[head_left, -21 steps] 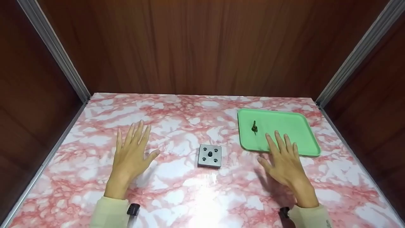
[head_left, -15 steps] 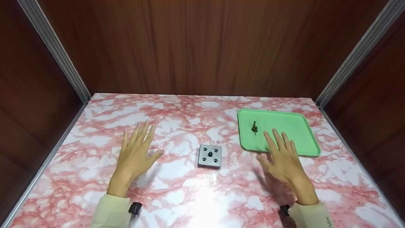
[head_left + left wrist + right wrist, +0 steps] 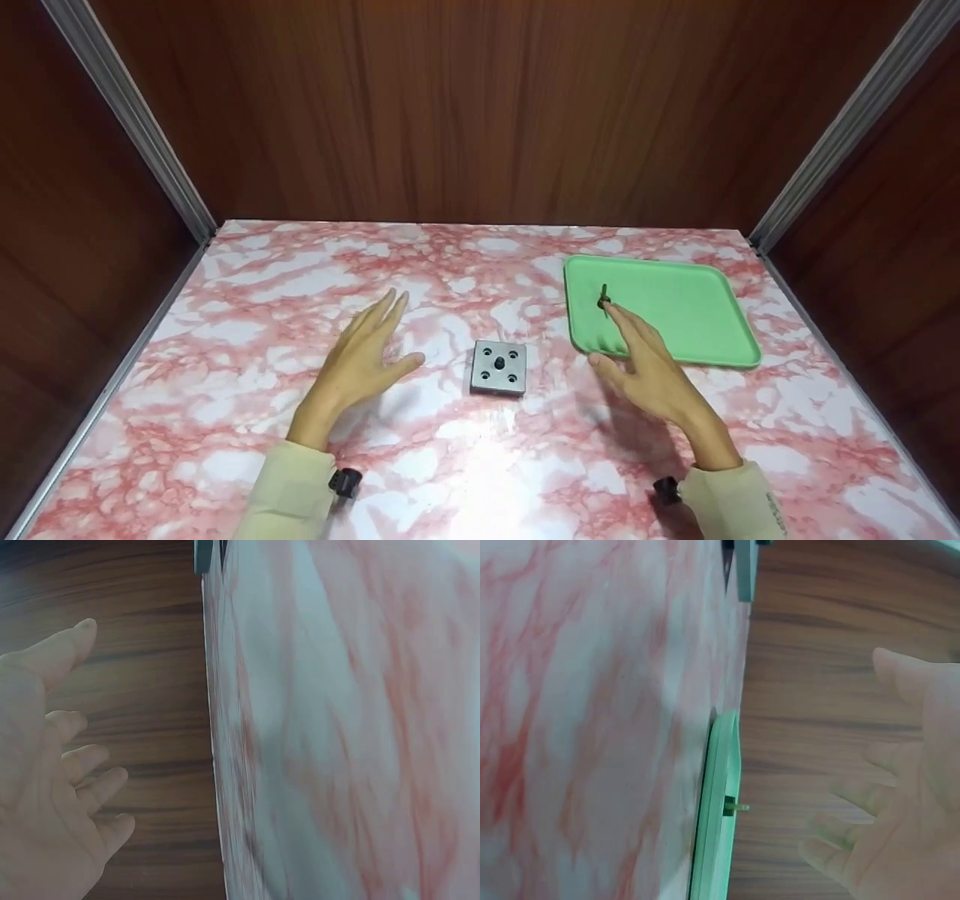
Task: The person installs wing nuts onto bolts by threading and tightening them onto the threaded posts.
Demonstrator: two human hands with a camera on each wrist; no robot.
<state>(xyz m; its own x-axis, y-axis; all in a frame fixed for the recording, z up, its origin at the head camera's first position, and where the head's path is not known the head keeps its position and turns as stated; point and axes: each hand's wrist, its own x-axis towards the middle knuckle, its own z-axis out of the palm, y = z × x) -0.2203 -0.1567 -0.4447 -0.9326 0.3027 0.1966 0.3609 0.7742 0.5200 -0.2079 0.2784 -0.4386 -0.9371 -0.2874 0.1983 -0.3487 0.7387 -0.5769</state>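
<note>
A square silver metal block (image 3: 499, 367) with several corner holes and a dark knob at its centre sits on the table between the hands. The left hand (image 3: 364, 360) hovers to its left, fingers extended, holding nothing. Over the near-left edge of a green tray (image 3: 690, 315), the right hand (image 3: 649, 367) is held with straight fingers and a spread thumb, also holding nothing. A small dark brownish piece with thin projecting ends (image 3: 604, 292) lies in the tray; the right fingertips partly overlap it in the head view, but the right wrist view shows them apart.
The table (image 3: 225, 390) has a red-and-white marbled top. Brown wood-grain panels (image 3: 480, 112) enclose it at the back and both sides, with metal rails (image 3: 135, 112) at the corners. Black wrist cameras (image 3: 346, 482) sit at the cuffs.
Both hands have moved inward toward the metal block and turned more edge-on. The right fingertips have shifted left toward the small dark piece. The block, tray and piece have stayed put.
</note>
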